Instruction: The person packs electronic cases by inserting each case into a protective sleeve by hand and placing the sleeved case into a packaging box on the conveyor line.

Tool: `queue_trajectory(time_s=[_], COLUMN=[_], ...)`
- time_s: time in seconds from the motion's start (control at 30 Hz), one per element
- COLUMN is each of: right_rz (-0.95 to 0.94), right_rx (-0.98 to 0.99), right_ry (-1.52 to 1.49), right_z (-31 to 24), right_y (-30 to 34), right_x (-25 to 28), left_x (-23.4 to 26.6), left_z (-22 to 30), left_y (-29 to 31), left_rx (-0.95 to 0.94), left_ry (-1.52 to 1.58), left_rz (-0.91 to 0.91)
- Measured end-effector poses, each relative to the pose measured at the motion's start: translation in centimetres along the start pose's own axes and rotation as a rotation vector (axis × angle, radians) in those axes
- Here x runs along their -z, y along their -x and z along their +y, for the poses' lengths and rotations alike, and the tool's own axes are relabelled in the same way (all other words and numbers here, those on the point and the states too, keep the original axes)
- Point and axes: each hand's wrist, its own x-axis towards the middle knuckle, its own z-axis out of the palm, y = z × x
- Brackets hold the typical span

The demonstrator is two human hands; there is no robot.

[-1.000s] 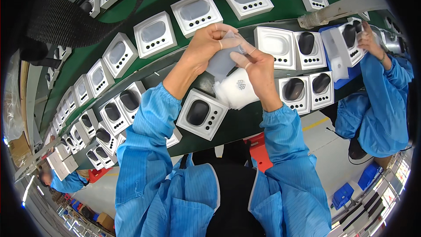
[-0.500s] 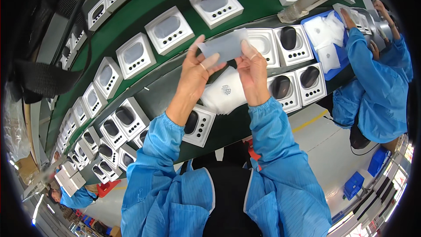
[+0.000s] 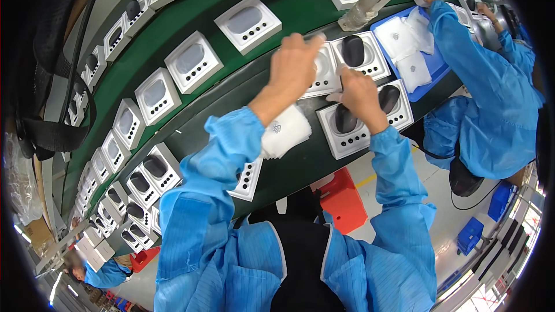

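My left hand [image 3: 293, 65] has its fingers curled at the far edge of a white tray [image 3: 327, 78] with an empty recess; what it holds is hidden. My right hand [image 3: 361, 95] hovers over neighbouring trays. Its fingers are drawn together and blurred, with a dark bit by the thumb that I cannot make out. Under it, a dark oval device [image 3: 346, 120] lies in a tray, and another dark device [image 3: 388, 98] lies just right. Beyond them sits a dark rounded device [image 3: 352, 51] in its tray. Below my left wrist is a stack of white printed pouches [image 3: 286, 130].
A green conveyor [image 3: 228, 66] carries white boxes with devices under translucent covers. More boxed dark devices [image 3: 155, 166] stand at left. A blue bin [image 3: 430, 84] holds white pouches. A metal post [image 3: 370, 8] rises behind. A co-worker in blue [image 3: 485, 121] works at right; a red stool [image 3: 341, 202] stands below.
My hands held a translucent grey sheet-like piece between them; now it is out of sight. Both hands have moved right and apart, to the trays. The view has shifted.
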Motion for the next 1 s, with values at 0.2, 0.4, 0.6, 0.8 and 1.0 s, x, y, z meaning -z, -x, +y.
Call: queue_trajectory(time_s=[0.2, 0.4, 0.6, 0.8, 1.0], right_rz=[0.184, 0.211, 0.257, 0.210, 0.163], right_rx=[0.124, 0.153, 0.135, 0.202, 0.273], right_ry=[0.118, 0.033, -0.034, -0.019, 0.035], right_z=[-0.4, 1.1, 1.6, 1.6, 2.7], right_y=[0.0, 0.2, 0.4, 0.3, 0.2], right_x=[-2.2, -3.0, -3.8, -3.6, -4.1], left_x=[-5.7, -5.9, -4.1, -4.5, -1.8], left_z=[1.2, -1.8, -4.8, -5.4, -10.9], left_y=[-0.3, 0.5, 2.3, 2.2, 1.6], left_rx=[0.048, 0.543, 0.082, -0.144, 0.098], left_ry=[-0.105, 0.424, -0.048, -0.255, -0.010], left_rz=[-0.077, -0.023, -0.154, -0.125, 0.233])
